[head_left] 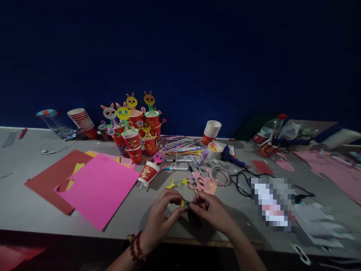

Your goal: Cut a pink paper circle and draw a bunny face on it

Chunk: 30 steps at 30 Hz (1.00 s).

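Note:
Near the table's front edge, my left hand (166,211) pinches a small piece of yellow paper (182,203). My right hand (213,210) is closed on a small pair of scissors (194,219), whose dark handles hang below the fingers. The short metal blades point left and meet the yellow paper between both hands. Fingers cover part of the paper and of the scissors. Just beyond lie yellow paper scraps (171,184) and a pink sheet with cut-out holes (199,181).
Left lie pink (104,188) and brown paper sheets (53,180). Behind stand red paper cups with rabbit faces (132,141); one cup (148,172) leans forward. Pipe cleaners (180,145), a tape roll (219,175), a blue glue gun (232,157) and its black cable (238,185) lie to the right.

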Each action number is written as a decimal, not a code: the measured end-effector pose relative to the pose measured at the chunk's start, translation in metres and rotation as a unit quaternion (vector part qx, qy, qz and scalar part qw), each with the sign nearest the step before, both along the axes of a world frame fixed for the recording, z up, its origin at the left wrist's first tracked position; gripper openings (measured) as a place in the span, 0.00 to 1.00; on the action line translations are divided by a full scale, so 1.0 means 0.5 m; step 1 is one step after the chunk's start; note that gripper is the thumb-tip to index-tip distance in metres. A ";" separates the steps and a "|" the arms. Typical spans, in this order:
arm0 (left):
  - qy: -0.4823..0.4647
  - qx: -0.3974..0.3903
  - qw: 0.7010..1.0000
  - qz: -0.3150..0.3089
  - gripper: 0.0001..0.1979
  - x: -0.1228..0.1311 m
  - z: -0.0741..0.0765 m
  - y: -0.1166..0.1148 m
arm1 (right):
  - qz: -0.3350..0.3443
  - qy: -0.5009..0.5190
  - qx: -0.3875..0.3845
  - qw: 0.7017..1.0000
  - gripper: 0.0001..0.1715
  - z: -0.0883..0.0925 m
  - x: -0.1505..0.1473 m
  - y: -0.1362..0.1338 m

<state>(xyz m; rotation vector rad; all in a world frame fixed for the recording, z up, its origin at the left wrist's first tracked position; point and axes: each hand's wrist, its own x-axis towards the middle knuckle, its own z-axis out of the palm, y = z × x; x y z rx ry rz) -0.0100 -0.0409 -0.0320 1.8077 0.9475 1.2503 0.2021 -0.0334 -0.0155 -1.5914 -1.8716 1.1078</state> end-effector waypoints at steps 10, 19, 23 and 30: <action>-0.056 -0.055 0.996 -0.039 0.08 0.009 -0.010 0.011 | -0.028 0.325 -0.169 0.930 0.27 -0.029 -0.059 -0.010; -0.239 -0.184 0.950 -0.084 0.09 0.015 -0.029 0.017 | -0.108 0.343 -0.119 0.925 0.20 -0.036 -0.052 -0.014; -0.286 -0.229 0.925 -0.103 0.08 0.017 -0.035 0.016 | -0.106 0.348 -0.117 0.924 0.20 -0.035 -0.054 -0.015; -0.324 -0.287 0.895 -0.108 0.10 0.019 -0.023 0.016 | -0.100 0.354 -0.106 0.924 0.20 -0.037 -0.058 -0.017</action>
